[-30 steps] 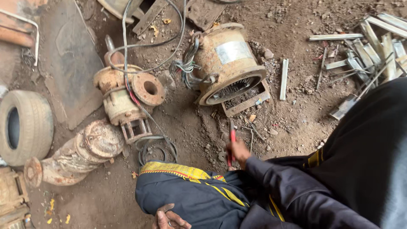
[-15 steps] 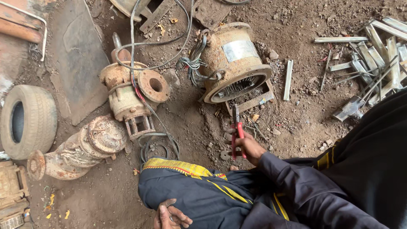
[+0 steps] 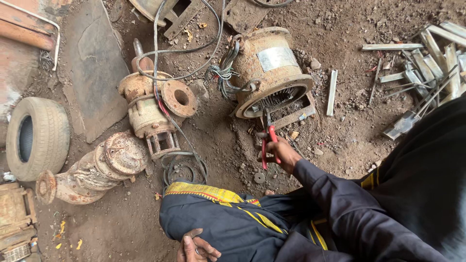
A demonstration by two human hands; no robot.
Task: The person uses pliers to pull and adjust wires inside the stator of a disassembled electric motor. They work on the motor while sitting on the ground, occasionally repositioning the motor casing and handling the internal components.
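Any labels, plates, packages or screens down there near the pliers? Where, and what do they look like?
Rectangular grey metal label plate: on the side of the rusty round motor housing, above the red-handled pliers in the right hand; dull, too blurred to make out.
No packages, signs or screens.

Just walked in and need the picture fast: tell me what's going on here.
A person crouched over dirt ground holds red-handled pliers in the right hand, their tip close to the open end of a rusty motor housing. The left hand rests on the knee. Rusty pumps, cables and a tyre lie around.
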